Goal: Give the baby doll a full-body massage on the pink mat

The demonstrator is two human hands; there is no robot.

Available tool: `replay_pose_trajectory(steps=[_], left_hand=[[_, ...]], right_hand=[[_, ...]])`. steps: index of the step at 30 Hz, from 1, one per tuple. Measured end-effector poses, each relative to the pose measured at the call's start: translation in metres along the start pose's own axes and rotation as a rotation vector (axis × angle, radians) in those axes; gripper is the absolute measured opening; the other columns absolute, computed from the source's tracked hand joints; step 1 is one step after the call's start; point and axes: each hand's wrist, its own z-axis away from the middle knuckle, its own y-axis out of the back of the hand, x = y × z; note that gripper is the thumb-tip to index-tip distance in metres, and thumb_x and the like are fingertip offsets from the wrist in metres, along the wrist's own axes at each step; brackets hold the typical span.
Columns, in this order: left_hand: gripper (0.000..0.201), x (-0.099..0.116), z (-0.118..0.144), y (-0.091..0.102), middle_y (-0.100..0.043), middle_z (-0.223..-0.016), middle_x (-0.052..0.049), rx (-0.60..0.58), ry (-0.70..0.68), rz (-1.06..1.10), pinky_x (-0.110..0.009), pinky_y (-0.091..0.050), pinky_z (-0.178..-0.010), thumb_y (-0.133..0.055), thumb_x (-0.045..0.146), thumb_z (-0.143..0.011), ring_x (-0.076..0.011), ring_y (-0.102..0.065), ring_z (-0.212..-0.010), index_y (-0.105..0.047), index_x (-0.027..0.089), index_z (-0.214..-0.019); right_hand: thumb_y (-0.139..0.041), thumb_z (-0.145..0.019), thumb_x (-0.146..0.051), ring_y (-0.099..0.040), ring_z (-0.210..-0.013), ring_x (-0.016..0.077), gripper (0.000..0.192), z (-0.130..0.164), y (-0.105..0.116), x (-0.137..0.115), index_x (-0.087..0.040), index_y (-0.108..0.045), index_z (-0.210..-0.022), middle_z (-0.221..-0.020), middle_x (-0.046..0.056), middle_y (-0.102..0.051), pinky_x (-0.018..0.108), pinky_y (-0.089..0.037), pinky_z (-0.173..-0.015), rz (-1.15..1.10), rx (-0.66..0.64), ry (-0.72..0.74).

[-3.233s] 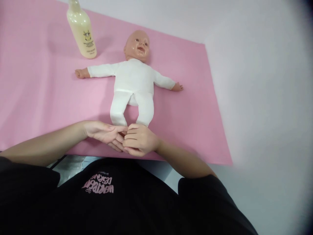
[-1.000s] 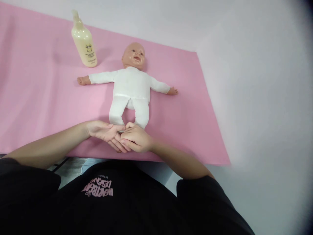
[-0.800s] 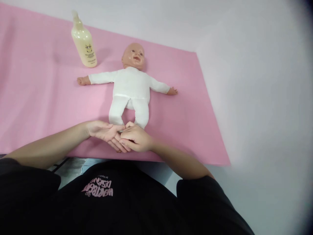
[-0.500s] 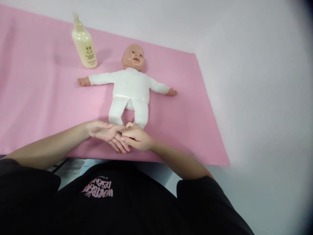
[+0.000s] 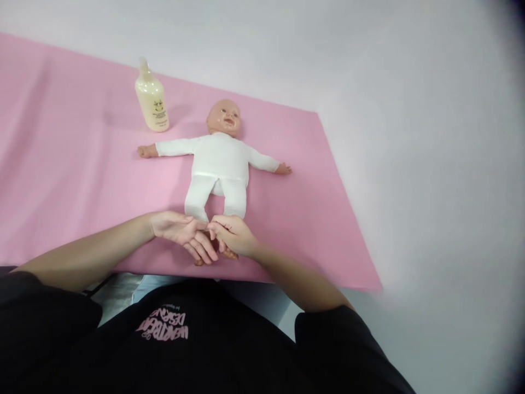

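Note:
My left hand [image 5: 182, 232] is palm up with its fingers stretched out and apart, holding no object. My right hand [image 5: 233, 234] is closed around one finger of the left, apparently the index finger. Both hands are above the lower legs of a baby doll [image 5: 220, 158], partly hiding them; its feet show just below my fingers. The doll lies on its back in white clothing, arms spread wide. Whether my hands touch its legs I cannot tell.
A pale yellow pump bottle [image 5: 152, 101] stands upright left of the doll's head. Pink cloth [image 5: 295, 219] covers the table, whose near edge runs just in front of my body. A pale wall [image 5: 369, 82] is behind and to the right.
The view has shifted, so the doll and bottle appear lower. My right fingers have curled more tightly around the left finger, and the doll's feet show more.

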Motion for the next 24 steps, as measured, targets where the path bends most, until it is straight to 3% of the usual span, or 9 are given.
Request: replay_pose_trajectory(steps=[3,7,11,14,17,20,24], left_hand=[[0.088,-0.005,0.0,0.004,-0.068,-0.141,-0.024,-0.003,-0.034,0.011,-0.053,-0.052,-0.111,-0.058,0.078,-0.089,-0.0376,-0.067,-0.131,-0.05,0.014,-0.15],[0.096,-0.003,0.005,0.01,-0.068,-0.142,-0.022,-0.009,-0.074,0.016,-0.055,-0.049,-0.113,-0.059,0.076,-0.09,-0.0372,-0.065,-0.135,-0.034,0.019,-0.163],[0.094,0.009,0.016,0.015,-0.064,-0.147,-0.024,0.111,-0.144,-0.027,-0.052,-0.049,-0.113,-0.063,0.07,-0.092,-0.0372,-0.064,-0.136,-0.033,0.017,-0.165],[0.08,0.016,0.022,0.02,-0.064,-0.146,-0.023,0.305,-0.275,-0.071,-0.047,-0.052,-0.108,-0.068,0.061,-0.093,-0.0356,-0.069,-0.129,-0.047,0.017,-0.156],[0.06,0.023,0.02,0.03,-0.068,-0.141,-0.019,0.612,-0.438,-0.124,-0.04,-0.057,-0.098,-0.072,0.053,-0.093,-0.0301,-0.074,-0.116,-0.063,0.017,-0.14],[0.043,0.045,0.01,0.045,-0.068,-0.138,-0.016,0.963,-0.521,-0.228,-0.035,-0.057,-0.096,-0.077,0.041,-0.088,-0.0258,-0.073,-0.115,-0.069,0.016,-0.122],[0.041,0.11,-0.012,0.077,-0.065,-0.136,-0.014,1.339,-0.582,-0.452,-0.038,-0.049,-0.11,-0.074,0.024,-0.084,-0.0259,-0.065,-0.126,-0.064,0.015,-0.123]], right_hand=[[-0.052,-0.099,-0.05,-0.045,-0.032,0.007,0.037,-0.002,0.0,0.004,-0.023,-0.052,-0.073,-0.04,-0.012,-0.049,0.017,-0.035,-0.038,-0.055,0.104,0.046],[-0.05,-0.095,-0.07,-0.039,-0.032,0.0082,0.052,-0.008,0.004,0.009,-0.024,-0.051,-0.07,-0.038,-0.01,-0.045,0.021,-0.037,-0.04,-0.143,0.27,0.166],[-0.045,-0.098,-0.068,-0.05,-0.046,0.0115,0.055,-0.019,0.018,0.016,-0.024,-0.05,-0.066,-0.049,-0.004,-0.053,0.027,-0.046,-0.053,-0.08,0.548,0.341],[-0.044,-0.101,-0.055,-0.063,-0.072,0.0163,0.045,-0.031,0.031,0.023,-0.024,-0.055,-0.071,-0.071,0.001,-0.063,0.032,-0.055,-0.076,0.069,0.694,0.497],[-0.05,-0.099,-0.043,-0.066,-0.11,0.0214,0.023,-0.043,0.041,0.032,-0.023,-0.062,-0.096,-0.105,0.008,-0.069,0.04,-0.051,-0.108,0.226,0.733,0.547],[-0.053,-0.095,-0.034,-0.054,-0.141,0.0231,0.032,-0.054,0.047,0.043,-0.023,-0.059,-0.124,-0.138,0.012,-0.062,0.045,-0.037,-0.128,0.302,0.706,0.442],[-0.052,-0.095,-0.034,-0.033,-0.16,0.0221,0.051,-0.061,0.049,0.054,-0.024,-0.05,-0.145,-0.164,0.01,-0.044,0.047,-0.022,-0.137,0.297,0.645,0.321]])
